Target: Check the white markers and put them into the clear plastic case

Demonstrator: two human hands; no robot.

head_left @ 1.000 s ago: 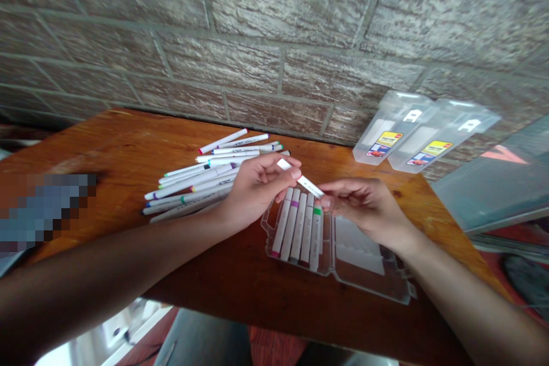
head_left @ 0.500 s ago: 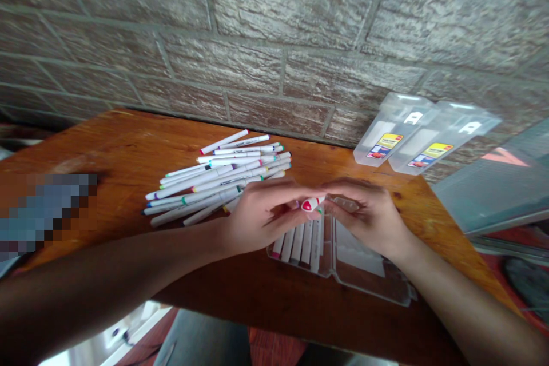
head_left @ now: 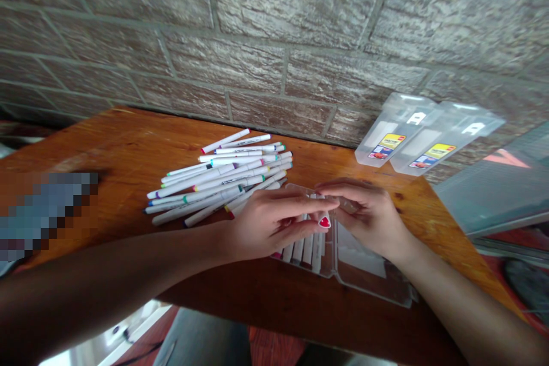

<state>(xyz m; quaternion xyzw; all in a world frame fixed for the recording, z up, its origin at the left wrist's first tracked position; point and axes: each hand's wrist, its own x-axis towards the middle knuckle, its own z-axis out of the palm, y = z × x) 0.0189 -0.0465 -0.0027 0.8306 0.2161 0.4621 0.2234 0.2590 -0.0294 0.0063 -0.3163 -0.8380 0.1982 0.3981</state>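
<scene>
Over the open clear plastic case, a white marker points its red end toward me. My left hand pinches it near that end, thumb below and fingers above. My right hand is curled around the marker's far part, which the fingers hide. Beneath my hands, several white markers lie side by side in the case's left half; my left hand covers their upper ends. In the right half lies a white sheet. Left of the case, a loose pile of white markers with coloured bands spreads over the table.
Two translucent plastic boxes with yellow and blue labels stand against the stone-block wall at the back right. The wooden table ends at a front edge near my legs. A pixelated dark object is at the left.
The marker has turned from lying crosswise between my hands to pointing its red end at me. My left hand has moved right and down with it, uncovering more of the pile.
</scene>
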